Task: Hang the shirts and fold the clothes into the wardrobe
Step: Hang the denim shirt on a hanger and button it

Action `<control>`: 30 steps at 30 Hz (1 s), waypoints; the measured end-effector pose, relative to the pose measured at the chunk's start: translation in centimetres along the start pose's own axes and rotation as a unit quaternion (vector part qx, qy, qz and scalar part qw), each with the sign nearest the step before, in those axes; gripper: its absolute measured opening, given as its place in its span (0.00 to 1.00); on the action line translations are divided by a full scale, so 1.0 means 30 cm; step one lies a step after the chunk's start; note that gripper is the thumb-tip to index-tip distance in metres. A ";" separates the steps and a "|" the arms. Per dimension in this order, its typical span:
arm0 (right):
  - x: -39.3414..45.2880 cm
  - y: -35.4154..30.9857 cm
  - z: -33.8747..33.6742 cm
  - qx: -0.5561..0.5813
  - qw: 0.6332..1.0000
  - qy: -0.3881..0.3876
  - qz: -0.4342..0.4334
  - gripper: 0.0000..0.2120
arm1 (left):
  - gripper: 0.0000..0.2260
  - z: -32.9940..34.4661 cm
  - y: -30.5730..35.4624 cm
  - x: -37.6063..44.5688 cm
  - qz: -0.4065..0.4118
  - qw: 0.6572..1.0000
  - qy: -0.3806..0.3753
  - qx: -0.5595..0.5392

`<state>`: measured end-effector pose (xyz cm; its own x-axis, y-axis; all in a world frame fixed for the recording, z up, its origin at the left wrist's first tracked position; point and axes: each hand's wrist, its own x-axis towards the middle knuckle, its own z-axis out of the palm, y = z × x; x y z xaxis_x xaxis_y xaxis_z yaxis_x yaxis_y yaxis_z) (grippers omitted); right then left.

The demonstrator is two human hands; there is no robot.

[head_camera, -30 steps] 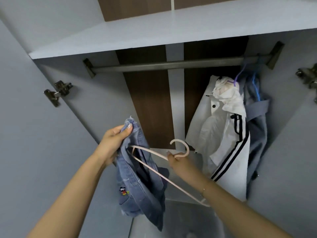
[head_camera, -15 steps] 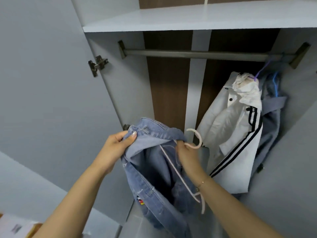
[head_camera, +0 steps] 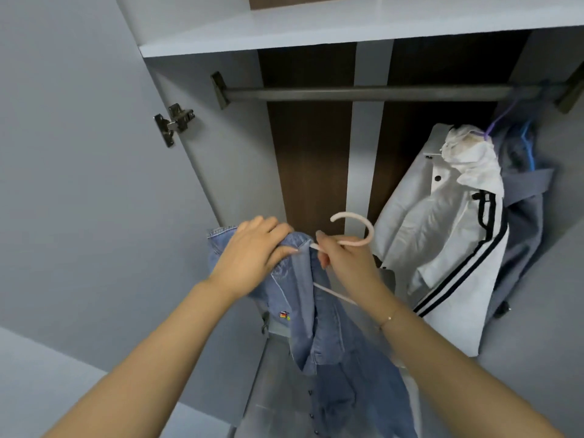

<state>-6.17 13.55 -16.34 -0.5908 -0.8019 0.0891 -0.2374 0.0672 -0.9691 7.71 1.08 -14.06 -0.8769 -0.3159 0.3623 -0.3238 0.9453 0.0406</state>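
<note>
Our left hand (head_camera: 252,251) grips the denim shirt's (head_camera: 319,327) collar while our right hand (head_camera: 344,259) pinches the pink hanger (head_camera: 363,230) below the wardrobe rail (head_camera: 363,93).

A single wide-angle head-worn camera looks forward and slightly up into the open grey wardrobe (head_camera: 196,172) from close range, both forearms reaching in from the bottom edge, the dark metal hanging rail (head_camera: 363,92) crossing the upper frame beneath the pale grey shelf (head_camera: 316,36).
</note>
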 end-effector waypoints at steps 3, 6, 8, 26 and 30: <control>0.017 -0.031 -0.021 -0.056 0.996 0.019 -0.060 0.15 | 0.19 -0.017 -0.022 0.011 -0.009 0.998 -0.011 -0.056; 0.001 -0.012 -0.025 -0.143 0.981 0.008 -0.133 0.13 | 0.15 -0.012 -0.053 0.026 -0.085 0.987 0.010 -0.137; -0.052 0.058 0.001 -0.208 0.960 0.042 -0.181 0.22 | 0.12 -0.010 -0.090 0.036 -0.114 0.977 0.023 -0.178; -0.008 0.506 0.448 -0.054 0.965 0.001 0.256 0.11 | 0.10 -0.207 -0.301 -0.046 -0.213 0.862 0.053 -0.457; 0.031 0.501 0.350 0.061 0.955 0.125 0.263 0.08 | 0.08 -0.203 -0.357 -0.073 -0.216 0.859 0.031 -0.463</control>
<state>-2.19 7.56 -33.23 -0.7727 -0.5078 -0.3808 0.2267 0.3395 -0.9129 15.25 -7.84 -9.62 -0.7166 -0.6751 0.1754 -0.1674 0.4106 0.8963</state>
